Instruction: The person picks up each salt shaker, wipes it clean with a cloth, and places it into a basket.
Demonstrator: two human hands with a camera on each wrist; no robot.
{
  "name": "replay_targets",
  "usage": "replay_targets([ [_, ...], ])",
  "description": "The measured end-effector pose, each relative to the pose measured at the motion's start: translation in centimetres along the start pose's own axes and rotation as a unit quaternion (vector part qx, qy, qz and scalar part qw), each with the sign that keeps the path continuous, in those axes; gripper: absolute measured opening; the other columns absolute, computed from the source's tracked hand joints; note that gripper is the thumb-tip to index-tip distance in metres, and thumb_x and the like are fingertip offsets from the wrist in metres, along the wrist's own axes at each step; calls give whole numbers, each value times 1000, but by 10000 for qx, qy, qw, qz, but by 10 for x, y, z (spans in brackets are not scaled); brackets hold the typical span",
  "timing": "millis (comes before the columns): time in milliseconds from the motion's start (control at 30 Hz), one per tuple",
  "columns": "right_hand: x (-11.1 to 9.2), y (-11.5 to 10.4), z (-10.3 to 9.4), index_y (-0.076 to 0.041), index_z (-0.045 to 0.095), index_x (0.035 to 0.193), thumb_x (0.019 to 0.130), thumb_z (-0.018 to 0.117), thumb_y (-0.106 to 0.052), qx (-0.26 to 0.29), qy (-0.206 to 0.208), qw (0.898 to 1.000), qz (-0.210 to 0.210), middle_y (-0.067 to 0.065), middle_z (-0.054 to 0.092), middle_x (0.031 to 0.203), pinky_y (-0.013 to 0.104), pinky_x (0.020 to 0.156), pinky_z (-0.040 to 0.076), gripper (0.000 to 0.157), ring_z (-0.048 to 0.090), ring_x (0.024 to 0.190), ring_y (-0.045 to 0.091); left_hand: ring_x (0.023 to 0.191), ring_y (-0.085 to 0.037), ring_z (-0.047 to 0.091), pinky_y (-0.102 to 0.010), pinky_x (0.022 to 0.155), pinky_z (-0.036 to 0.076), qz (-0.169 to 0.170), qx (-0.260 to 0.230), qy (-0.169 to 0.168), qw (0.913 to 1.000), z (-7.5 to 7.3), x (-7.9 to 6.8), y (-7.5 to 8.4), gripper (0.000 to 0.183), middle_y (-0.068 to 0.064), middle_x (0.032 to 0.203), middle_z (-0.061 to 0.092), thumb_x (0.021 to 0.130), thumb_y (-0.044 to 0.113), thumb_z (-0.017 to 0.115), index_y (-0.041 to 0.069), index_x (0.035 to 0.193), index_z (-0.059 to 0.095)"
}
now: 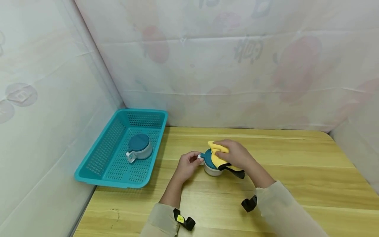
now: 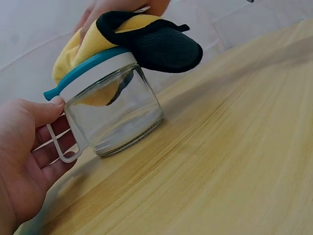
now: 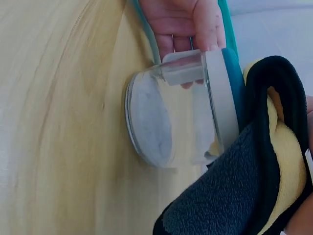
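Note:
A clear glass jar with a white collar, a white handle and a teal lid stands on the wooden table. My left hand grips the handle, thumb near the lid's edge and fingers behind it. My right hand holds a bunched cloth, yellow on one face and dark grey on the other with black edging. The cloth lies against the lid's top and hangs over its right side. In the right wrist view the cloth hides part of the lid, and only a little of the right hand shows.
To the left, a teal perforated basket holds a second jar with a teal lid and white handle. A printed fabric wall rises behind the table; another closes off the left side.

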State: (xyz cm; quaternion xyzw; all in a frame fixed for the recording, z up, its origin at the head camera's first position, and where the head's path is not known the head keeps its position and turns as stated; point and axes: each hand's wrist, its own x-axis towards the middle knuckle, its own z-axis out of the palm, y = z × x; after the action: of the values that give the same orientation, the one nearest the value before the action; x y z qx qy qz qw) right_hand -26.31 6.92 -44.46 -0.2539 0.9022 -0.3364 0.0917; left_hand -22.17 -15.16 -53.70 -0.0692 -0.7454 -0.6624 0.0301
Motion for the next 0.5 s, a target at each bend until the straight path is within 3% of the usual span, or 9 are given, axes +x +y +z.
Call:
replay_targets([
  [167,-9,8,-4,-19,58,138,95,65,-33,607,37,9976,336,10,64,112,31,53,50,46,54,63,18,94,-12,61,-20,81,52,-131,-11,22,9999,1,0,1,19,-14,106,70,92,11,69,1,109,71],
  [267,-13,11,-10,-19,57,139,95,65,-35,650,53,9963,552,10,63,101,30,52,50,48,53,62,18,95,-11,60,-19,81,51,-241,33,-53,9997,1,0,3,20,-15,108,69,93,9,67,-1,110,70],
  [400,-15,5,-23,-18,57,139,95,66,-35,362,259,9976,521,13,64,110,30,53,49,48,53,60,17,94,-10,60,-19,82,51,-245,21,-157,9996,-1,-5,17,20,-18,109,69,94,6,66,-3,110,69],
  [500,-14,-11,-29,-18,59,137,94,67,-34,51,550,9982,242,13,64,119,31,57,49,46,55,65,18,92,-9,60,-20,82,52,-125,1,-168,9998,-3,-8,29,19,-18,106,69,94,6,66,-5,109,69],
])
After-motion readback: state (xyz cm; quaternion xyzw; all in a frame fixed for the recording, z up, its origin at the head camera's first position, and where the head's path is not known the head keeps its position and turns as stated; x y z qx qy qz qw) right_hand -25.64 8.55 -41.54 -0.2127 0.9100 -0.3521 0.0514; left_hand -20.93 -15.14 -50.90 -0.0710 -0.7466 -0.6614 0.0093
